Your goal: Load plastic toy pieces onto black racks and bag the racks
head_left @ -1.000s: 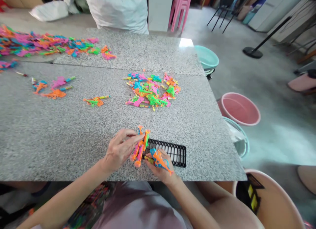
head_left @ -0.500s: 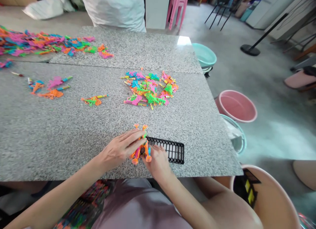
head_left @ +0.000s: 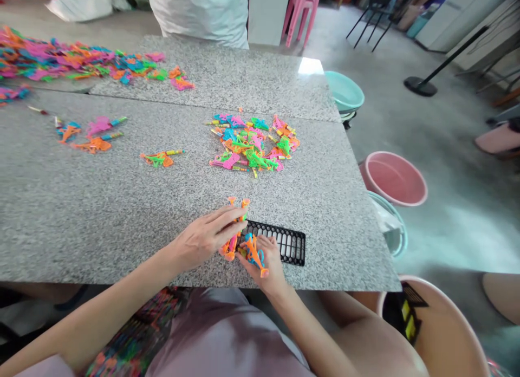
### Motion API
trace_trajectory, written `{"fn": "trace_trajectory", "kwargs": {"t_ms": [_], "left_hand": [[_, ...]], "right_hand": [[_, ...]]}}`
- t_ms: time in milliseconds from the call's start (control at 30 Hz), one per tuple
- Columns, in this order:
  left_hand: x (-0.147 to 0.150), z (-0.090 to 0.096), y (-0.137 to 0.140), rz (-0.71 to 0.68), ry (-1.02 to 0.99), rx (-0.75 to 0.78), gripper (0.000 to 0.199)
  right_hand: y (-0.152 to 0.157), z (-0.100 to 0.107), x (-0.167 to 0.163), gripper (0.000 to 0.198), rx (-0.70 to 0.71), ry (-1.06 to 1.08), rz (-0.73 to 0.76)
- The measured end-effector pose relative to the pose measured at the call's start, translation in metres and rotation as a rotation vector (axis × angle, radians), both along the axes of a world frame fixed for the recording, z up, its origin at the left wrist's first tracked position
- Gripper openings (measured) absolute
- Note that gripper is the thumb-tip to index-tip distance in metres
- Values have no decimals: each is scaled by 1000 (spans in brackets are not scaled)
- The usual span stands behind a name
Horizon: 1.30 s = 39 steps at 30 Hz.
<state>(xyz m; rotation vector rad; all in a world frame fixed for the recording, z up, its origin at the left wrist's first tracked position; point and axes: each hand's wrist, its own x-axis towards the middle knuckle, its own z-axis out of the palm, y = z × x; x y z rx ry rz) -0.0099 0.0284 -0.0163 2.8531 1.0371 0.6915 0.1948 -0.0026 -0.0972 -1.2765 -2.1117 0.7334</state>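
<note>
My left hand (head_left: pixel 207 236) is closed over several upright orange and pink plastic toys (head_left: pixel 230 253) at the left end of a black slotted rack (head_left: pixel 298 249). Its fingers reach across their tops, and the thumb is hidden. My right hand (head_left: pixel 266 260) grips a small orange-and-blue plastic toy (head_left: pixel 255 252) just right of them, over the near side of the rack. This toy tilts toward me. The hands and toys cover the rack's left part; its right part shows bare slots.
Beyond the rack lies a pile of bright plastic toys (head_left: pixel 252 144) on the speckled table (head_left: pixel 170 198). A few similar toys (head_left: pixel 160 158) lie to the left, and a long heap (head_left: pixel 81 60) stretches along the far left. Basins, including a pink one (head_left: pixel 396 176), stand past the right edge.
My right hand has pulled slightly right and toward me, bringing the orange-and-blue toy away from the group. My left hand stays over the upright toys. The view has shifted a little.
</note>
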Motion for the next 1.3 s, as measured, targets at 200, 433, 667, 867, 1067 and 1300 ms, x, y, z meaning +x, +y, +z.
{"fn": "trace_trajectory", "kwargs": {"t_ms": [200,433,667,867,1067,1300], "left_hand": [[0,-2,-1,9,-37,-26,39],[4,-1,1,16,-38,14,34],[2,1,4,41,-4,-1,37],[-2,-7,2,47,-27,5,34],[-7,-12,2,72,-26,9,41],[-2,-17,4,87,-40,-11,42]], "right_hand": [[2,0,-1,11,4,-14,-25],[6,9,0,14,-7,-74,1],[10,29,-12,17,-9,-308,54],[25,39,-18,11,-172,-373,91],[26,44,-20,4,-150,-432,93],[16,47,-18,7,-175,-460,58]]}}
